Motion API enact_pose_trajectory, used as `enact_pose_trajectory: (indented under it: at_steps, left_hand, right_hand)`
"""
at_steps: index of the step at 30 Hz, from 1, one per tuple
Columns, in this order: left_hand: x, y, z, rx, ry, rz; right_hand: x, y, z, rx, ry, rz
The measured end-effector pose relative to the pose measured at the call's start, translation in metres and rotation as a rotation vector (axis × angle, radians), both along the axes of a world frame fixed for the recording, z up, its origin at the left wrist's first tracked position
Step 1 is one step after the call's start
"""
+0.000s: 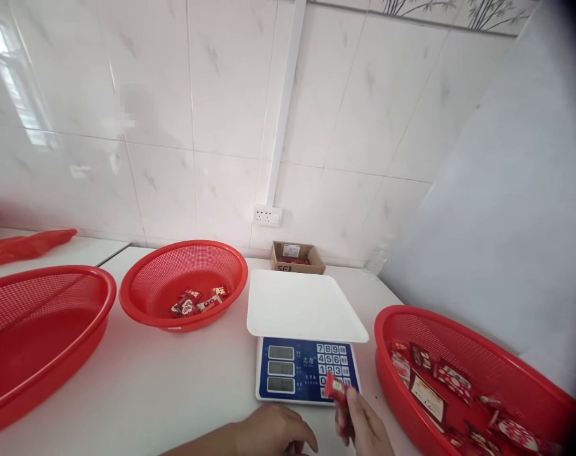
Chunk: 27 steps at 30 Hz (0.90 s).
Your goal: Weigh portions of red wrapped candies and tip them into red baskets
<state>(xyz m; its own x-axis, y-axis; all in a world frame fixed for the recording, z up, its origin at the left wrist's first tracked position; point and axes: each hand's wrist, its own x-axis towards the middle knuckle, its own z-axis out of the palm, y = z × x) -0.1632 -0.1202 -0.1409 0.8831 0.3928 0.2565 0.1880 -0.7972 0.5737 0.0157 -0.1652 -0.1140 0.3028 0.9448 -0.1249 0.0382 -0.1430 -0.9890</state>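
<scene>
My right hand (364, 427) pinches a small red wrapped packet (336, 386) over the lower right of the scale's keypad. Beside it, my left hand (275, 430) rests low in front of the scale, its fingers curled downward; whether they hold anything is hidden. The white and blue scale (311, 361) has a bare white pan (301, 307) on top. To the right, a red basket (396, 386) holds several wrapped packets (454, 380). Behind on the left, a round red basket (142, 291) has a few packets (187, 307) at its bottom.
Another red basket (90, 329) stands at the far left, with a red plastic bag (35, 246) behind it. A small cardboard box (292, 266) sits behind the scale near the tiled wall. A wall socket (267, 216) is above. A pale panel rises on the right.
</scene>
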Motion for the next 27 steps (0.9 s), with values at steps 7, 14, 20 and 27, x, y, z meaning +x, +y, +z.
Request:
enact_pose_trajectory:
  at_steps: [7, 14, 20, 27]
  left_hand:
    - [0.000, 0.000, -0.008, 0.002, 0.003, -0.029]
    - [-0.002, 0.001, -0.001, -0.041, 0.038, 0.000]
    - [-0.003, -0.009, 0.023, -0.084, 0.118, 0.070]
    - [0.001, -0.009, 0.024, -0.125, 0.137, 0.086]
  right_hand:
    - [-0.010, 0.045, 0.048, 0.041, 0.313, 0.128]
    - [-0.003, 0.032, 0.064, -0.001, 0.036, 0.303]
    - [0.086, 0.020, 0.084, 0.019, -0.403, 0.065]
    - [0.210, 0.000, 0.068, -0.315, -0.925, 0.108]
